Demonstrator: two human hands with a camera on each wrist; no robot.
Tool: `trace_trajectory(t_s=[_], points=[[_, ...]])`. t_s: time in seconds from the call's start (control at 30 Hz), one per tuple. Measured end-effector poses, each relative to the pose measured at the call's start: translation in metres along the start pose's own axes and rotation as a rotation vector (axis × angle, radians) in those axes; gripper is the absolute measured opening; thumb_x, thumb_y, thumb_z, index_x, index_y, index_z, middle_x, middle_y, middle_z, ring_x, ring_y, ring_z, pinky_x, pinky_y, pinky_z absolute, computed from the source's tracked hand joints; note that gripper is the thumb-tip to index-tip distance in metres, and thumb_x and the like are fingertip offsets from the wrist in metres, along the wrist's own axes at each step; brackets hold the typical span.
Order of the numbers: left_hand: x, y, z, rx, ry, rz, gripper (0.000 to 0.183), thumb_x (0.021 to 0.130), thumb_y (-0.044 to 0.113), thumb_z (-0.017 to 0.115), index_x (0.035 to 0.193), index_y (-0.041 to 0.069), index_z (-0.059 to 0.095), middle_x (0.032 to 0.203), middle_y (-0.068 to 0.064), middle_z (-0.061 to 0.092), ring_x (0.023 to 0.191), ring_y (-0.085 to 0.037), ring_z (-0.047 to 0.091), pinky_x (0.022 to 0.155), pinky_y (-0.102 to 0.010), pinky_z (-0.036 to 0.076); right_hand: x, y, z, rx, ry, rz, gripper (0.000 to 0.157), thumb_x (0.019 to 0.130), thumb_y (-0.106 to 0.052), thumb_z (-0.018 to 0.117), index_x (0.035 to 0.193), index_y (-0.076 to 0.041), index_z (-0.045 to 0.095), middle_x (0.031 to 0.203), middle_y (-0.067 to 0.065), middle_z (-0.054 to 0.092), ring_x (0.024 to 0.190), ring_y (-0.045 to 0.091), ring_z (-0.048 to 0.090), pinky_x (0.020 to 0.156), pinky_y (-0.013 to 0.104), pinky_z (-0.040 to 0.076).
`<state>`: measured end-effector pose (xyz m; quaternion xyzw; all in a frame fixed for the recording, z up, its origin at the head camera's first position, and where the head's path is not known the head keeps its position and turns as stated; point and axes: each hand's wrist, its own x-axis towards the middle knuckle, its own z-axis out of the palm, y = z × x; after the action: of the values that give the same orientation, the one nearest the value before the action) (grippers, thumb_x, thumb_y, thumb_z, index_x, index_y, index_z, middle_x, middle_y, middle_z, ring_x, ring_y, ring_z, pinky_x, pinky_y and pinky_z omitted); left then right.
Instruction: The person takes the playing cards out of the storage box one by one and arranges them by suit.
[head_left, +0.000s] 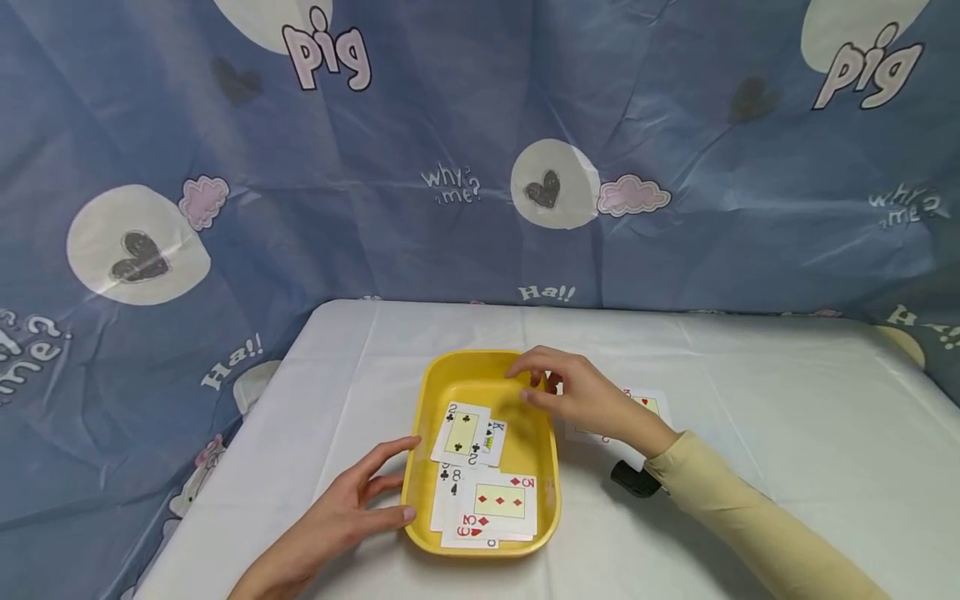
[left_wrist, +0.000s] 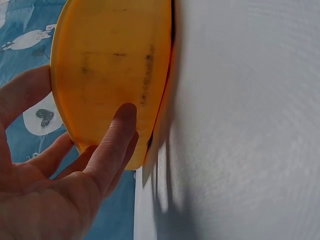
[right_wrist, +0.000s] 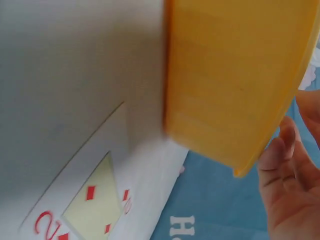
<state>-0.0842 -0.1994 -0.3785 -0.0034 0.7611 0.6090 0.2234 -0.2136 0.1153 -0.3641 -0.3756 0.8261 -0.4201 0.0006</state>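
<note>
A yellow tray [head_left: 556, 500] stands on the table with playing cards inside. My left hand [head_left: 337, 521] is at the tray's left side; in the left wrist view, its fingertips [left_wrist: 126, 112] touch the outer wall. Over the tray's far right rim reaches my right hand [head_left: 573, 392], its fingers bent loosely with no card between them. Inside the tray, a two of clubs [head_left: 463, 429] overlaps a king [head_left: 492, 446]. Nearer me, a three of diamonds [head_left: 499, 502] tops several overlapping cards, among them an eight of spades [head_left: 452, 492].
Right of the tray, partly hidden by my right forearm, lie cards including a red-suited one [head_left: 652, 400]. The right wrist view has a card with red diamonds [right_wrist: 90, 197] beside the tray. A black device [head_left: 633, 479] is under my right wrist. Behind the white table [head_left: 787, 400] hangs a blue printed cloth [head_left: 450, 250].
</note>
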Motion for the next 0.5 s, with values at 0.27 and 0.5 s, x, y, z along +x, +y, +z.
trace_trajectory(t_s=[0.27, 0.5], points=[[-0.001, 0.000, -0.001, 0.006, 0.003, 0.000, 0.073, 0.085, 0.024, 0.078, 0.148, 0.031, 0.042, 0.152, -0.007, 0.037, 0.128, -0.026, 0.050, 0.101, -0.062, 0.033, 0.015, -0.005, 0.013, 0.054, -0.147, 0.023, 0.028, 0.092, -0.010, 0.070, 0.119, -0.017, 0.066, 0.110, 0.005, 0.065, 0.094, 0.012, 0.058, 0.080, 0.032, 0.051], [0.001, 0.001, 0.000, 0.002, 0.004, -0.011, 0.072, 0.085, 0.024, 0.078, 0.147, 0.031, 0.042, 0.153, -0.006, 0.036, 0.128, -0.025, 0.050, 0.102, -0.064, 0.030, 0.038, -0.007, 0.029, 0.016, -0.254, 0.034, 0.031, 0.090, -0.007, 0.070, 0.121, -0.003, 0.064, 0.114, 0.008, 0.065, 0.102, 0.021, 0.061, 0.085, 0.030, 0.052]])
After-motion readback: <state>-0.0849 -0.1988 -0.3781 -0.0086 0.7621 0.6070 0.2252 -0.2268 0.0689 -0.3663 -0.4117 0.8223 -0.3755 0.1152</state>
